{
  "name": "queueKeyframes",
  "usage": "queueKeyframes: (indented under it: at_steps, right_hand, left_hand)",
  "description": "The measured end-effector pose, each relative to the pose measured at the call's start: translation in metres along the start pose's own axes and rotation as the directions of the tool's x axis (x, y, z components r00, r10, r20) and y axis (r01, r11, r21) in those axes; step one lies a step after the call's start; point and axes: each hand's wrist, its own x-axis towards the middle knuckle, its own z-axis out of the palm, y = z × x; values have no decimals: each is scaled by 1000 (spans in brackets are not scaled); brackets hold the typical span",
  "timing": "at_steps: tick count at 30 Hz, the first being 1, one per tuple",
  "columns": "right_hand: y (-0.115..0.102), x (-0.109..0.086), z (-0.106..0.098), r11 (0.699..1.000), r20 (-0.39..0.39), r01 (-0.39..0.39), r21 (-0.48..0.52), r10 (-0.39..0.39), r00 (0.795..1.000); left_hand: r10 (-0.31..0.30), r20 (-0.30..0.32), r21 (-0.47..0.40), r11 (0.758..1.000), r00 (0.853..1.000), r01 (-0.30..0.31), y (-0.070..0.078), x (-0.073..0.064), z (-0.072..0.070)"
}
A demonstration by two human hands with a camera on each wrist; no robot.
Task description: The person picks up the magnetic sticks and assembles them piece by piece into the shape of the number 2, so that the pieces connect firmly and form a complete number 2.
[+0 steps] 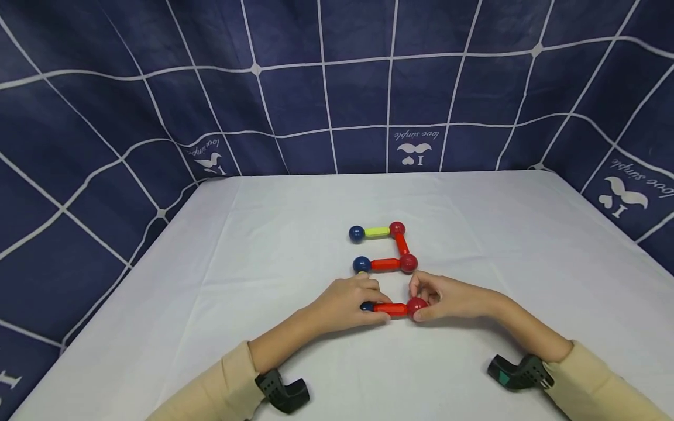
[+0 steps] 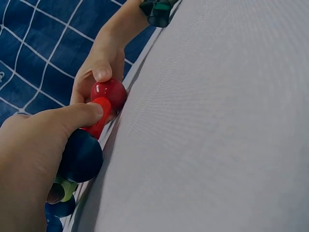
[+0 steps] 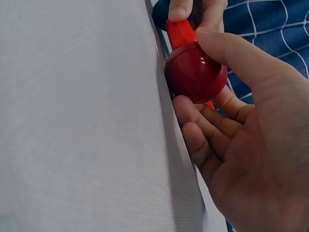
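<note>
My left hand (image 1: 344, 304) pinches a red magnetic rod (image 1: 396, 310) between thumb and fingers. A dark blue ball (image 2: 81, 155) sits at the rod's left end, partly covered by that hand in the head view. At the rod's right end is a red ball (image 3: 195, 72), which my right hand (image 1: 458, 298) holds with its thumb and fingers. From the blue ball a yellow-green rod (image 2: 67, 190) leads away, mostly hidden by the left hand. Farther off, another blue ball (image 1: 361, 264) joins a second red rod (image 1: 385, 265) and a second red ball (image 1: 408, 263).
Beyond these, a slanting red rod (image 1: 402, 244) reaches a red ball (image 1: 397, 229), then a yellow-green rod (image 1: 377, 232) and a blue ball (image 1: 356, 234). Everything lies on a white-covered table (image 1: 274, 234). A navy gridded cloth (image 1: 358, 93) hangs behind and at the sides.
</note>
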Motion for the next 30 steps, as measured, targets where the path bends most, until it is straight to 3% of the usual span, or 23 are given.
queueKeyframes:
  at_steps: [6,9,12,14,16,18,20,22,25,30]
  right_hand:
    - [1,1,1,1000,13,10,-18,-10,1000]
    - [-1,1,-2,999,15,20,-29,-20,1000]
    - [-1,1,-5,999,-55,34,-43,-36,998]
    - [1,2,-6,997,-165,39,-59,-48,985]
    - [4,4,-6,996,-298,38,-78,-60,953]
    - [9,7,-4,996,-412,35,-83,-66,909]
    - [15,11,-2,996,-484,30,-87,-68,873]
    - [20,15,-1,996,-519,11,-91,-57,853]
    - [23,19,0,992,-526,-25,-121,-43,849]
    - [23,23,0,977,-506,-67,-205,-47,861]
  left_hand:
    - [12,-13,-2,1000,1000,-12,-1,0,-1]
    - [-2,7,-72,997,1000,3,-5,-1,-7]
    - [-68,4,-177,982,998,68,-12,-3,-18]
    - [-129,15,-243,961,991,129,-17,-5,-28]
    - [-180,58,-293,937,982,189,-21,-6,-35]
    - [-212,142,-325,913,967,248,-24,-8,-39]
    - [-209,234,-336,899,949,281,-26,-9,-39]
    - [-190,310,-334,896,931,294,-26,-9,-36]
    - [-160,366,-314,906,917,283,-25,-9,-32]
    - [-150,381,-299,914,913,275,-25,-8,-30]
